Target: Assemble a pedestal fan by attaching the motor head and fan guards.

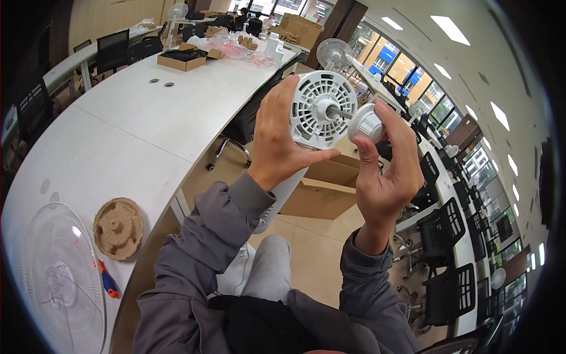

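Left hand [277,141] is wrapped tight around the white fan motor [321,109], held up over the lap right of the desk [135,135], and right hand [383,171] pinches the round white nut [365,123] on the shaft, so I'd keep it square and turn gently.

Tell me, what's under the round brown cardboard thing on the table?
Under the round brown cardboard piece only the white table shows. A blue-and-orange tool lies beside its lower edge. Anything directly beneath the piece is covered.
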Demonstrator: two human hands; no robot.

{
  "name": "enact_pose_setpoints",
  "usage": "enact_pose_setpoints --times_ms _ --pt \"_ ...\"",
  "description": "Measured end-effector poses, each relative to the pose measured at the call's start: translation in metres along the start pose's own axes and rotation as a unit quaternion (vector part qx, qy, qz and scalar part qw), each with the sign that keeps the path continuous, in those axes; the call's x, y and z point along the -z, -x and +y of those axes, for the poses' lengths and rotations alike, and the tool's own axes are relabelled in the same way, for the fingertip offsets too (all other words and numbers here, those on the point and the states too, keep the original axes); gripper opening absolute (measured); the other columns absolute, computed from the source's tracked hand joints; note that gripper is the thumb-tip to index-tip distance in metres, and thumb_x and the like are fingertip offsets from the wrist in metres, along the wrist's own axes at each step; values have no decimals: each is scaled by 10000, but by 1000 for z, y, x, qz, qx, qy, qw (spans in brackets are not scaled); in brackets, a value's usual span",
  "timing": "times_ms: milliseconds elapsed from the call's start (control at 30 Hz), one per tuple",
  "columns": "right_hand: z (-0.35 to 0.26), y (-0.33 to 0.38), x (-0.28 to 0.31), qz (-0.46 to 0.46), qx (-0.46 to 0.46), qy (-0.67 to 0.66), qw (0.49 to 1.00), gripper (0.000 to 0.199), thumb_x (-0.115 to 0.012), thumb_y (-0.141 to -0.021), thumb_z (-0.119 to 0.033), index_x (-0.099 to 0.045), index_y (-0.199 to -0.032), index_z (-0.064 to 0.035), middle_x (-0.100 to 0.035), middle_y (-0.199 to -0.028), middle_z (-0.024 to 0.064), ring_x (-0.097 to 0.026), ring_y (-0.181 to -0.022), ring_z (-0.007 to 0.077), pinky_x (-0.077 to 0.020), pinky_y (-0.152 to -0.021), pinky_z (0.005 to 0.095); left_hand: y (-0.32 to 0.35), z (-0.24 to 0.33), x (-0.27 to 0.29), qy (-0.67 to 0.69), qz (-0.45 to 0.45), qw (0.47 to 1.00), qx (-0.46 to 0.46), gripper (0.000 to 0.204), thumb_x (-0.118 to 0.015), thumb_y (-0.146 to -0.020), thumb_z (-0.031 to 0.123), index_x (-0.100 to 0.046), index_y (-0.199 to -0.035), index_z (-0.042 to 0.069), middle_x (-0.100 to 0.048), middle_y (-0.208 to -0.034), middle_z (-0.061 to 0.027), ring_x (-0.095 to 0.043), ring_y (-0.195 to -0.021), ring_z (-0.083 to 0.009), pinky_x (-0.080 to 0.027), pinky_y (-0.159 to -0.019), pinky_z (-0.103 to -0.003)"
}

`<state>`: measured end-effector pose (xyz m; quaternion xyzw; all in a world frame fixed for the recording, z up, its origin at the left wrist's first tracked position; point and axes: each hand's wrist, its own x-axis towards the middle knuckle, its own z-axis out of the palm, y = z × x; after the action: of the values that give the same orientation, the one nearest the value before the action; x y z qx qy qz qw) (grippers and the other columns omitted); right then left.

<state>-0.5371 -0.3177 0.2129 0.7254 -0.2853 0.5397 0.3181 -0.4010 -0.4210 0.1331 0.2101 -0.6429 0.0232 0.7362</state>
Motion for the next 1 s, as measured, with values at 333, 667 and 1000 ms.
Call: enact_pose_setpoints --times_ms 333,667,1000 --pt "16 16 2 -20 -178 -229 957 489 -489 -1064 -317 -534 -1301 108 -648 -1233 276 -662 -1131 269 -545 -929 331 1 1 -1 21 15 1000 -2 1213 -976 -522 373 -348 -1490 -4 -485 -1417 -219 -488 -1284 -385 -408 -1081 -471" --pt "10 13 -3 -3 -191 -310 932 405 -590 -1030 -223 -554 -1296 80 -664 -1242 191 -636 -1133 215 -474 -1012 341 3 1 -1 26 21 999 -4 1210 -969 -530 349 -336 -1509 25 -479 -1435 -194 -453 -1328 -379 -379 -1103 -475" --pt "2 10 -4 -6 -161 -245 956 456 -598 -1019 -267 -543 -1318 73 -655 -1250 228 -645 -1139 247 -487 -1013 369 3 2 1 23 8 1000 6 1206 -962 -540 342 -328 -1513 18 -474 -1444 -199 -449 -1332 -382 -372 -1112 -476"
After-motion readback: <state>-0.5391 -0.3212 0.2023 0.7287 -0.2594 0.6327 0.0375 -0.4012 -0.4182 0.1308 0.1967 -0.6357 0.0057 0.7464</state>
